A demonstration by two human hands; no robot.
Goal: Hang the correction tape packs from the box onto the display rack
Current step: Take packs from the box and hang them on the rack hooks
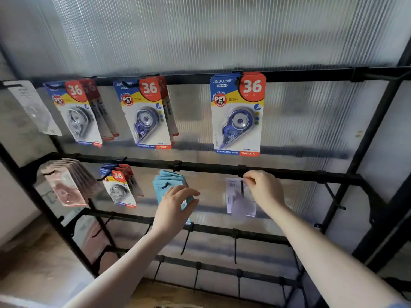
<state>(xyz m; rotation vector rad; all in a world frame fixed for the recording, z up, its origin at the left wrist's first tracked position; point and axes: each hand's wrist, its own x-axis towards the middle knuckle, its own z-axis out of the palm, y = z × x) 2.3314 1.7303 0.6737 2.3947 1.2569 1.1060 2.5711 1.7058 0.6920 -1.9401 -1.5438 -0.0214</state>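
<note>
A black wire display rack (289, 174) stands before a ribbed translucent wall. On its second bar my right hand (264, 190) pinches the top of a pale lilac correction tape pack (239, 202) at a hook. My left hand (175, 207) curls round the front of a stack of light blue packs (165, 185) that hangs on the hook to the left. Blue-and-red "36" packs (238, 114) hang on the top bar. The box is not in view.
More packs hang at the left: pink ones (66, 187), a blue-red set (117, 185), a clear one (33, 107). Bare hooks (333, 196) jut out at the right of the second bar and along the lower bars (235, 247). A wooden floor (44, 263) lies below.
</note>
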